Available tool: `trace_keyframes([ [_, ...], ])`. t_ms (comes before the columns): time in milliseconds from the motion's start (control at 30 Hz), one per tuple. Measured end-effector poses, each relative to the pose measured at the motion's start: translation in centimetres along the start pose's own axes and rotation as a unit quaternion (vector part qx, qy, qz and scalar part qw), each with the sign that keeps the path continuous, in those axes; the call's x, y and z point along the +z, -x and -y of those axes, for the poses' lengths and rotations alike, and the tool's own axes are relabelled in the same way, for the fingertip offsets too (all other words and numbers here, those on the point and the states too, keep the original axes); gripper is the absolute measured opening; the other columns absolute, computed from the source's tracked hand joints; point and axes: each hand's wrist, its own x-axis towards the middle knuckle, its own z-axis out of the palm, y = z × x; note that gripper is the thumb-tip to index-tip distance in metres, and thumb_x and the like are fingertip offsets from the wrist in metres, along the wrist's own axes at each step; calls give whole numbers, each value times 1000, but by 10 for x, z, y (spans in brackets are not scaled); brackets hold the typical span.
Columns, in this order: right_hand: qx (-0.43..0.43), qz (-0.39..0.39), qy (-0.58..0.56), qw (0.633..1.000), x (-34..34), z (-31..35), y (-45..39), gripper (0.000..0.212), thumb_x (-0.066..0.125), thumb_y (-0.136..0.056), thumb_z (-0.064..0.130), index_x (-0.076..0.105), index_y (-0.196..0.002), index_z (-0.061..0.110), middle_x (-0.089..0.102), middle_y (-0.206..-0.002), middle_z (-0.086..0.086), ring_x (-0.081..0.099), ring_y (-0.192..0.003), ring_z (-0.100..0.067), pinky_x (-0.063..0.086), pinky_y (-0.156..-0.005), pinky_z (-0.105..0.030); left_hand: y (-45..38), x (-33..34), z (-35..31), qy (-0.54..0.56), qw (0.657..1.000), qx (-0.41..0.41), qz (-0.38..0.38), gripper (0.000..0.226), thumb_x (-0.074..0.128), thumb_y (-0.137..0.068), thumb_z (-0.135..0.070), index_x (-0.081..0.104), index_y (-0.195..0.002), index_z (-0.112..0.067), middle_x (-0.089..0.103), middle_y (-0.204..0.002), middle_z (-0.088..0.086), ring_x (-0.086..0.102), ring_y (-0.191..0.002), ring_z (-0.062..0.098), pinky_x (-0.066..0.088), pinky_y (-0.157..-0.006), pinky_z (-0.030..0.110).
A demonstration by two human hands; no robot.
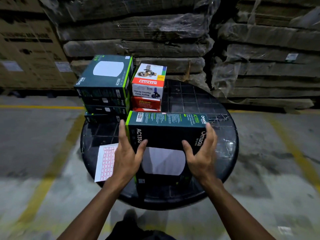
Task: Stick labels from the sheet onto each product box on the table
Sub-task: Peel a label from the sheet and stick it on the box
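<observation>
**Handling a dark Omada box over the round desk**

Holding the large Omada AC1350 box (pixel 166 135), the left hand (pixel 127 153) and right hand (pixel 200 153) clasp its two sides, thumbs curled onto its face, above the black desk (pixel 199 101). Behind this box stand a stack of Omada boxes (pixel 105 87) and, just beside it, the Khyati carton-sealer box (pixel 149 80) on red Ikon boxes (pixel 146 103). The label sheet (pixel 105 161) lies left of the held box. No stuck label can be told; labelling seems largely ahead.
</observation>
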Motion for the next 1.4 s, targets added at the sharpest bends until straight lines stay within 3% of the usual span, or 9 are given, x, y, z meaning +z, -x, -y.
trace_keyframes([
  [67, 55, 7, -45, 997, 6, -10, 11, 95, 76, -84, 20, 10, -150, 33, 19, -152, 4, 17, -138, 2, 15, -108, -2, 6, 7, 10, 47, 997, -57, 19, 96, 62, -84, -44, -10, -147, -46, 33, -153, -1, 44, -127, 12, 41, -104, 39],
  [133, 126, 21, -76, 989, 12, -16, 20, 98, 75, -83, 23, 4, -150, 31, 16, -153, 9, 15, -139, 5, 14, -108, -3, 10, 14, 28, 48, 992, -105, 49, 96, 60, -83, -61, -6, -150, -42, 34, -154, 2, 45, -129, 19, 40, -107, 44],
  [267, 209, 45, -97, 972, 26, -30, 41, 84, 76, -80, 30, 27, -149, 22, 46, -136, 16, 40, -119, 13, 30, -96, 1, 21, 29, 61, 26, 981, -151, 116, 99, 48, -74, -79, -4, -149, -40, 32, -155, 7, 44, -133, 26, 40, -107, 50],
  [367, 272, 89, -54, 957, 40, -44, 51, 82, 77, -79, 39, 30, -146, 29, 53, -129, 9, 49, -116, -2, 42, -101, -24, 21, 37, 81, 13, 976, -158, 149, 93, 45, -73, -85, -13, -140, -59, 24, -159, 7, 37, -139, 29, 36, -110, 53],
  [467, 306, 107, -14, 946, 54, -52, 47, 84, 76, -82, 33, 25, -148, 20, 48, -141, -5, 46, -129, -22, 40, -108, -42, 10, 42, 83, 23, 972, -164, 166, 92, 57, -83, -63, -5, -148, -45, 24, -158, 5, 31, -142, 25, 32, -113, 54],
  [600, 341, 92, 13, 935, 63, -53, 39, 89, 71, -86, 34, 16, -153, 11, 33, -154, -13, 33, -141, -29, 33, -114, -47, -13, 54, 83, -10, 971, -153, 184, 89, 61, -93, -34, -1, -154, -19, 26, -157, 8, 30, -141, 23, 25, -111, 31],
  [767, 378, 57, 77, 921, 54, -67, 34, 96, 65, -91, 39, 0, -156, 12, 14, -162, -10, 19, -147, -26, 22, -118, -39, -39, 81, 78, -57, 964, -87, 245, 92, 58, -94, -39, -9, -154, -21, 17, -162, 5, 26, -144, 25, 28, -113, 42],
  [967, 390, 35, 130, 911, 37, -104, -10, 92, 63, -91, 39, 2, -157, 20, 28, -157, -14, 33, -140, -32, 30, -112, -41, -79, 142, 52, -106, 942, -94, 305, 89, 52, -97, -40, -13, -154, -19, 31, -155, 15, 37, -136, 35, 32, -105, 43],
  [1400, 370, 166, 232, 884, -10, -242, -160, 71, 45, -95, 55, 10, -155, 37, 43, -140, -20, 43, -127, -37, 32, -106, -44, -150, 315, 15, -176, 919, -179, 305, 77, 41, -99, -47, -12, -153, -32, 46, -135, 29, 48, -121, 45, 38, -102, 48],
])
